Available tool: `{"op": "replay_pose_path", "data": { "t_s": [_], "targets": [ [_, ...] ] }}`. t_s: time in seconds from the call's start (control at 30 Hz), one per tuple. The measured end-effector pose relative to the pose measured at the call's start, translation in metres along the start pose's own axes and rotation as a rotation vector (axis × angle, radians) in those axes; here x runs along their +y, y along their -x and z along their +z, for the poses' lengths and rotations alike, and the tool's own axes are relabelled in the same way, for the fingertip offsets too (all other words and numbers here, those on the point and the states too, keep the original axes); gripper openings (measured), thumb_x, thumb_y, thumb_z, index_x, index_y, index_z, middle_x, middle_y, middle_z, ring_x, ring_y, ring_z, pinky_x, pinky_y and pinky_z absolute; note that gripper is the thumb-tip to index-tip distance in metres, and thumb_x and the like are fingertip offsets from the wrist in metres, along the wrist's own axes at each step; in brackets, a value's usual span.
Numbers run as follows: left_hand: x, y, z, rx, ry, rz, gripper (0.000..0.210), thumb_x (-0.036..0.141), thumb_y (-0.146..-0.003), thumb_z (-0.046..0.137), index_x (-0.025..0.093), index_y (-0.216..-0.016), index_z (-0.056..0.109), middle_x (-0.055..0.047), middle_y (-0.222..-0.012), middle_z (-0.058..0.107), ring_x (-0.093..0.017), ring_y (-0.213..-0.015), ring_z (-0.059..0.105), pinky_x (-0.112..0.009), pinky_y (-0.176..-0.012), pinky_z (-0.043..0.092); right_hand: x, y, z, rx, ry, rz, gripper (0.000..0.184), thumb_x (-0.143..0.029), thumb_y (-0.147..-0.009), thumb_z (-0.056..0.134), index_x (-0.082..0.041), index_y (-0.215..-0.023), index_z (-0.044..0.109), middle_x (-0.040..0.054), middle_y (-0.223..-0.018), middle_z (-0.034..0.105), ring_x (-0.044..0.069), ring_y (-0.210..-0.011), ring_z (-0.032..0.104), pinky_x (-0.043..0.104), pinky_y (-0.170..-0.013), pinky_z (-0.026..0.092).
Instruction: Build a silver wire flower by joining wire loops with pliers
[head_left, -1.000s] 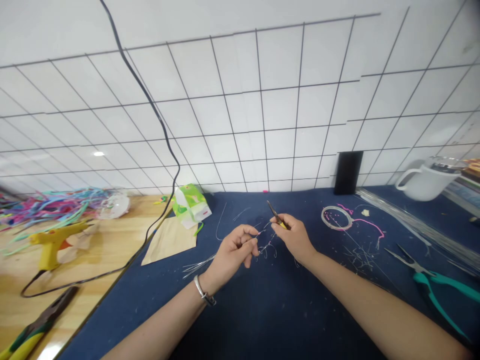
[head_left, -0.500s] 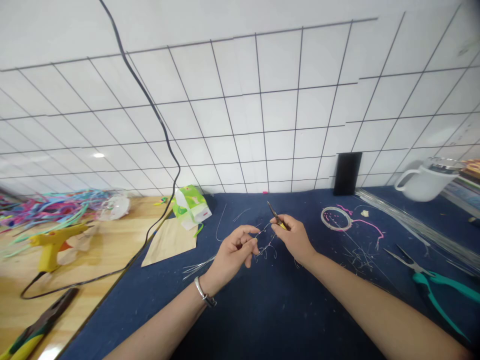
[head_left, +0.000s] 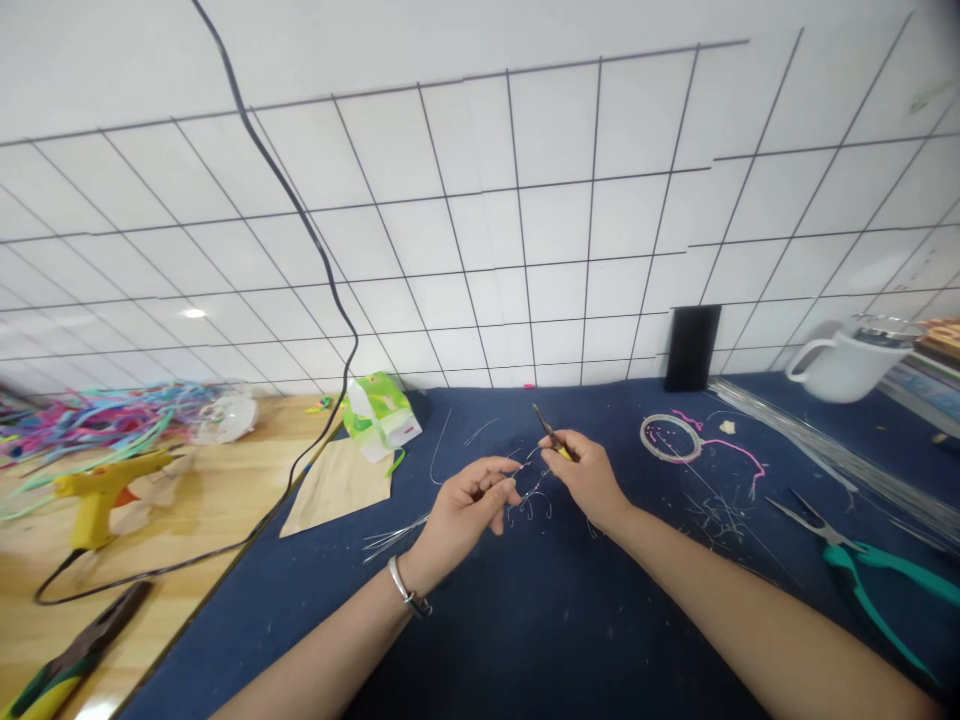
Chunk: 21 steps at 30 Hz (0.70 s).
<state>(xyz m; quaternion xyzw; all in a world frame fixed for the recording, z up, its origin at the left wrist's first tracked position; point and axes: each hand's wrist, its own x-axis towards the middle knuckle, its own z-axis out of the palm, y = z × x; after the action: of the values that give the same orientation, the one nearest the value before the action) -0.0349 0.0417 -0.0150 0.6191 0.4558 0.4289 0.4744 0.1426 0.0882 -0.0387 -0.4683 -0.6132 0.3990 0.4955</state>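
Thin silvery wire (head_left: 535,494) with curled ends and small pinkish beads runs in the gap between my hands, above the dark blue cloth. My left hand (head_left: 472,495), with a silver bangle on its wrist, pinches one side of this wire between thumb and fingers. Closed around small pliers with a yellow handle is my right hand (head_left: 589,475); the dark pliers jaws (head_left: 547,424) point up and away to the left. The right thumb and forefinger meet near the wire's other end; whether they grip it I cannot tell.
Teal-handled pliers (head_left: 832,538), a ring-shaped dish of pink beads (head_left: 670,439) and a long wire bundle (head_left: 825,440) lie right. A white mug (head_left: 847,365) stands beyond. On the left are a yellow glue gun (head_left: 97,500), its black cord (head_left: 247,537) and other pliers (head_left: 86,645).
The wire between my hands has shifted slightly, its curls sitting a little differently. Both hands keep nearly the same place, and the view has moved very slightly.
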Motion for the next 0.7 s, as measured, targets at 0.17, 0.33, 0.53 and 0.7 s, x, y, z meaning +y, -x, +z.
{"op": "replay_pose_path", "data": {
  "t_s": [0.17, 0.33, 0.53, 0.7],
  "targets": [
    [0.0001, 0.0009, 0.0013, -0.037, 0.002, -0.010, 0.025, 0.031, -0.084, 0.051, 0.016, -0.103, 0.053, 0.000, -0.069, 0.061, -0.006, -0.042, 0.048, -0.020, -0.047, 0.040, 0.0012, -0.0002, 0.0000, -0.007, 0.011, -0.009, 0.021, -0.029, -0.074, 0.051, -0.017, -0.087, 0.063, 0.0005, -0.074, 0.059, 0.012, -0.063, 0.051, 0.024, -0.060, 0.041],
    [-0.0007, 0.0005, 0.0015, -0.033, 0.039, -0.009, 0.022, 0.030, -0.083, 0.052, 0.016, -0.100, 0.053, -0.001, -0.070, 0.062, -0.005, -0.043, 0.048, -0.020, -0.048, 0.041, 0.0046, -0.0005, 0.0008, 0.000, 0.009, -0.020, 0.021, -0.028, -0.074, 0.051, -0.017, -0.087, 0.063, 0.0013, -0.076, 0.060, 0.013, -0.065, 0.052, 0.024, -0.062, 0.042],
    [-0.0012, -0.0005, 0.0015, -0.029, 0.037, -0.009, 0.023, 0.030, -0.083, 0.052, 0.016, -0.102, 0.052, -0.001, -0.071, 0.062, -0.005, -0.043, 0.049, -0.020, -0.048, 0.041, 0.0054, -0.0005, 0.0007, 0.003, 0.004, -0.016, 0.021, -0.028, -0.074, 0.051, -0.017, -0.087, 0.063, 0.0012, -0.077, 0.061, 0.013, -0.065, 0.052, 0.024, -0.061, 0.042],
    [-0.0012, -0.0007, 0.0017, -0.025, 0.062, -0.005, 0.022, 0.029, -0.084, 0.052, 0.017, -0.102, 0.050, 0.000, -0.071, 0.062, -0.005, -0.042, 0.049, -0.019, -0.047, 0.040, 0.0048, -0.0004, 0.0001, -0.006, 0.017, -0.019, 0.021, -0.028, -0.074, 0.051, -0.017, -0.087, 0.063, 0.0012, -0.077, 0.061, 0.013, -0.066, 0.052, 0.024, -0.062, 0.042]
  ]
}}
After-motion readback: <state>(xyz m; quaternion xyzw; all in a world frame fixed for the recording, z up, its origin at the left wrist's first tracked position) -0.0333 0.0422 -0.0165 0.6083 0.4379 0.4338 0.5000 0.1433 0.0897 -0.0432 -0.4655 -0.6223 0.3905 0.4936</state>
